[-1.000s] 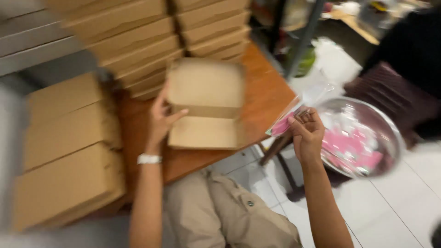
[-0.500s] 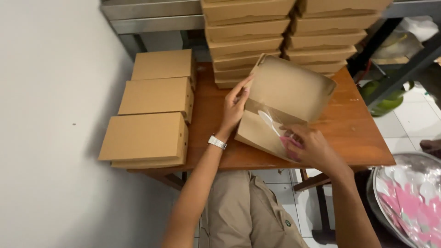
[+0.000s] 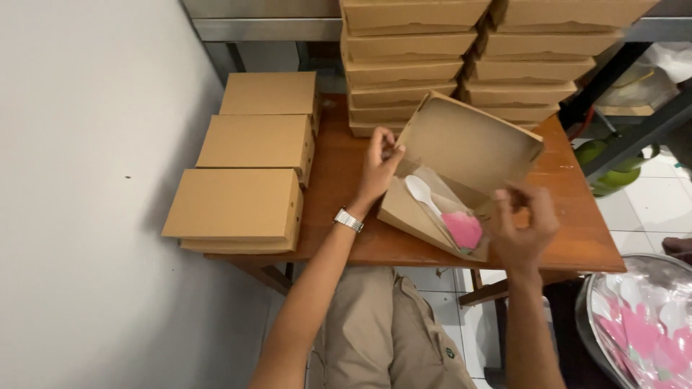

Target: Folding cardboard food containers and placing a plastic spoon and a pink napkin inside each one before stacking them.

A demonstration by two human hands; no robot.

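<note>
wooden table (image 3: 339,180) (white wall beside) bears stacked cardboard boxes (image 3: 249,162).

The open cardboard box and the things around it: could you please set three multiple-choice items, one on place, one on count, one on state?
1. Where does the white plastic spoon lie?
A. inside the open cardboard box
B. on the floor
C. on the closed boxes

2. How many closed boxes lie in a row at the table's left?
A. one
B. three
C. six

3. The open box's lid is
A. raised
B. shut
C. torn off

Answers: A, it lies in the box beside the pink packet; B, three flat tops show; A, the left hand holds the lid's edge up.
</note>
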